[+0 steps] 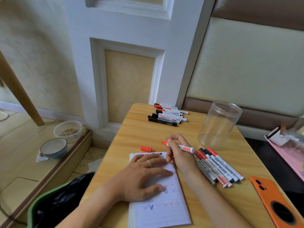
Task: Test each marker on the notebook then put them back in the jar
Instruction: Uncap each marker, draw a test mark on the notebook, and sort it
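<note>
Red-tipped and uncapped, the white whiteboard marker point(180, 146) sits pinched in your right hand point(179, 155), above the lined paper notebook point(164, 209). Your left hand point(139, 180) lies flat, fingers straight, pressing the page down. The red cap point(146, 148) waits on the wooden worktop point(139, 137); the clear plastic jar point(218, 124) stands empty beyond. Next, judge: lower the tip, scribble, recap.

The table point(143, 137) shows smooth, light wood grain with a soft sheen, the jar point(218, 124) is clear glossy plastic, the notebook point(162, 209) is matt lined paper, and the markers point(218, 167) have smooth plastic barrels with printed labels.
</note>
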